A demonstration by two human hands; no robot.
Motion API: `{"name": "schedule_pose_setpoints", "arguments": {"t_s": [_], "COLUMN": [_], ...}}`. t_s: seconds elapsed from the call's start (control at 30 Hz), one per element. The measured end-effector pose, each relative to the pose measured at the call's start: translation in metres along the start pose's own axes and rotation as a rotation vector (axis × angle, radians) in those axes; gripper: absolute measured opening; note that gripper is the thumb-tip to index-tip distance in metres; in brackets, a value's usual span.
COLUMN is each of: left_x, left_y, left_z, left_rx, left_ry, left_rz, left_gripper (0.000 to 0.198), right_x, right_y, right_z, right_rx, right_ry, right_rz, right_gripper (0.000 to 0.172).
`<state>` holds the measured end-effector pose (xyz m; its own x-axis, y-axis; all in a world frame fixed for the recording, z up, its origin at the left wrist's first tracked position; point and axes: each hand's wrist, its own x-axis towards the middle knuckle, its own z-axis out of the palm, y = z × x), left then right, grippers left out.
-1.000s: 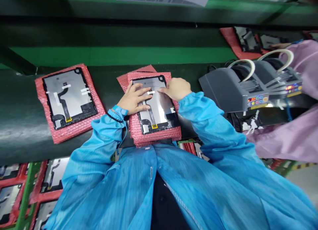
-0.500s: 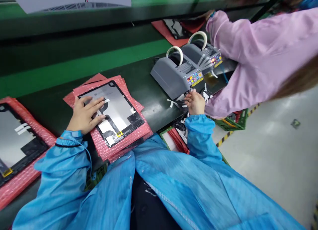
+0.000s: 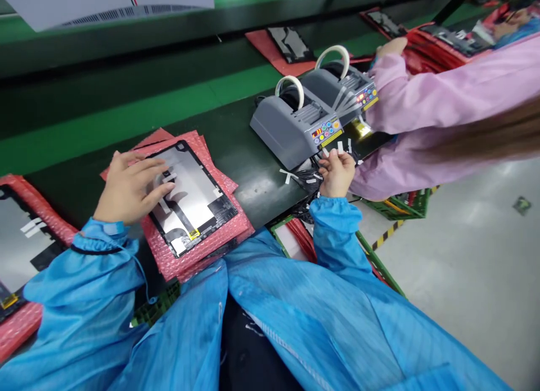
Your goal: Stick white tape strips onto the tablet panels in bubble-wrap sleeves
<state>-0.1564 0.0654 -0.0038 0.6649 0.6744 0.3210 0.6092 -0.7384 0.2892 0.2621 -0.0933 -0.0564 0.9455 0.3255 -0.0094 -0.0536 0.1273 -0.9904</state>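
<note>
My left hand (image 3: 131, 187) is over the left side of a flat tablet screen panel (image 3: 199, 197), fingers spread and fingertips above its silver back. A dark flex cable runs down the panel to a yellow tab (image 3: 194, 234). Under the panel lie red bubble-wrap sheets (image 3: 162, 260). At the front of the nearer grey tape dispenser (image 3: 284, 133), my right hand (image 3: 337, 176) has thumb and fingers pinched together. A short white tape strip (image 3: 340, 147) stands up at those fingertips. Other white strips cling to dark cables (image 3: 306, 180) just left of that hand.
A second dispenser (image 3: 352, 90) stands behind the first. Close on my right is a co-worker's pink sleeve (image 3: 422, 104). Another panel (image 3: 25, 233) on red wrap lies at left. Green crates (image 3: 399, 206) sit below the bench edge. More panels (image 3: 291, 44) lie farther back.
My right hand has drawn slightly away from the dispenser's front, and a white strip now shows at its fingertips. My left hand has shifted left and lifted a little. The co-worker's arm has moved right.
</note>
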Motion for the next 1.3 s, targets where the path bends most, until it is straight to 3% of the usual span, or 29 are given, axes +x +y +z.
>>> {"name": "schedule_pose_setpoints", "arguments": {"t_s": [0.2, 0.3, 0.37, 0.47, 0.6, 0.67, 0.77, 1.0, 1.3], "left_x": [0.011, 0.016, 0.020, 0.025, 0.035, 0.038, 0.035, 0.025, 0.025], "left_y": [0.012, 0.018, 0.027, 0.053, 0.086, 0.092, 0.088, 0.074, 0.070], "left_z": [0.001, 0.003, 0.003, 0.004, 0.014, 0.021, 0.026, 0.029, 0.035], "left_rx": [-0.039, -0.105, -0.184, -0.323, -0.469, -0.516, -0.541, -0.606, -0.616], "left_ry": [-0.026, -0.061, -0.091, -0.147, -0.164, -0.152, -0.159, -0.147, -0.168], "left_rz": [0.079, 0.098, 0.111, 0.081, 0.026, 0.011, -0.050, -0.296, -0.392], "left_gripper": [0.063, 0.062, 0.059, 0.053, 0.041, 0.033, 0.025, 0.023, 0.023], "right_x": [0.009, 0.002, -0.014, -0.050, -0.095, -0.111, -0.122, -0.110, -0.111], "right_y": [0.005, -0.001, -0.010, -0.021, -0.025, -0.023, -0.020, -0.011, -0.004], "right_z": [0.003, -0.003, -0.005, 0.005, 0.044, 0.066, 0.091, 0.114, 0.129], "right_rx": [-0.006, -0.050, -0.079, -0.120, -0.118, -0.111, -0.121, -0.210, -0.243], "right_ry": [0.063, 0.071, 0.000, -0.280, -0.778, -0.954, -1.107, -1.165, -1.253], "right_rz": [-0.024, -0.158, -0.287, -0.381, -0.292, -0.228, -0.166, -0.096, 0.023], "right_gripper": [0.040, 0.044, 0.047, 0.053, 0.059, 0.059, 0.060, 0.065, 0.063]}}
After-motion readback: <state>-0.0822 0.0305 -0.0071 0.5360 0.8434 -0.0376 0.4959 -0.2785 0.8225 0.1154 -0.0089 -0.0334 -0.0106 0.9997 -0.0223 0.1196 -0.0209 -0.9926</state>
